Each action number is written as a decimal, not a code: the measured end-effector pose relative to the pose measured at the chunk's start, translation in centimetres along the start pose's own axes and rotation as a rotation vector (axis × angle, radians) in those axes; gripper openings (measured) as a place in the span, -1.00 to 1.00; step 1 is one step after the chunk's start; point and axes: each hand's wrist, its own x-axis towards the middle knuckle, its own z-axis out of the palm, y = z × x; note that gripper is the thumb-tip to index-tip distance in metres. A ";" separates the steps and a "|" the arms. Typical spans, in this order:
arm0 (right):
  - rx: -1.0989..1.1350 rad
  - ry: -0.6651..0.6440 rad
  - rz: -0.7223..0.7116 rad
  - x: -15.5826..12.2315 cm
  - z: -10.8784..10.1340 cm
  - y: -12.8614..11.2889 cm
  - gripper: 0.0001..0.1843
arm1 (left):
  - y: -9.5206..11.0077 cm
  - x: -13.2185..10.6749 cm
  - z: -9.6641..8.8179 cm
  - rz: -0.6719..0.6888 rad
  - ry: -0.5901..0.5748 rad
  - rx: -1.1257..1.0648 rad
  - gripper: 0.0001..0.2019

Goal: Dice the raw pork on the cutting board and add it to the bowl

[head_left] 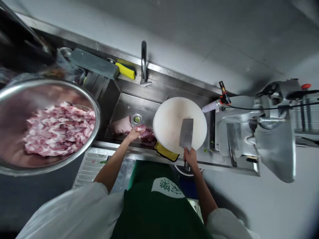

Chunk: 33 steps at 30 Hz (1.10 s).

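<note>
Cleaver (186, 133): broad rectangular steel blade, flat side up over the round white board (169, 122), handle at the near rim. Raw meat (147, 135): dark pink piece in the sink (124, 106), beside the drain (137, 118).

A big shiny bowl (98, 114) sat on my left, full of pink cut-up meat (58, 129). Behind the sink (122, 104) stood a bent metal tap (144, 63). Near the tap lay a yellow sponge (126, 70) and a long grey block (93, 63), touching each other. A yellow cloth (165, 152) peeked out at the sink's front edge. On my right sat a grey metal machine (274, 139). I wore a green apron (159, 209).
</note>
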 end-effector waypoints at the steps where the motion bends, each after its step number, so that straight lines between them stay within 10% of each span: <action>1: 0.033 -0.016 0.006 0.2 -0.1 0.2 -0.59 | 1.5 -0.5 1.0 0.057 -0.012 -0.030 -0.49; 7: 0.053 -0.049 -0.081 1.3 -3.3 0.7 -0.74 | 7.6 -1.6 13.8 0.397 -0.032 -0.100 -0.53; 14: -0.277 0.070 -0.137 1.8 -8.7 2.6 -0.78 | 5.5 0.3 24.9 0.170 0.138 -0.021 -0.70; 22: -0.455 -0.022 -0.115 -0.6 -9.6 0.9 -0.72 | 3.4 -2.4 21.4 0.308 0.266 0.805 -0.73; 28: -0.405 -0.175 -0.232 -3.0 -5.3 -4.7 -0.66 | 2.8 -4.5 18.2 0.231 0.294 0.870 -0.76; 33: -0.461 -0.260 -0.252 -2.3 -1.0 -6.5 -0.65 | 1.6 -4.7 19.1 0.550 0.361 0.862 -0.76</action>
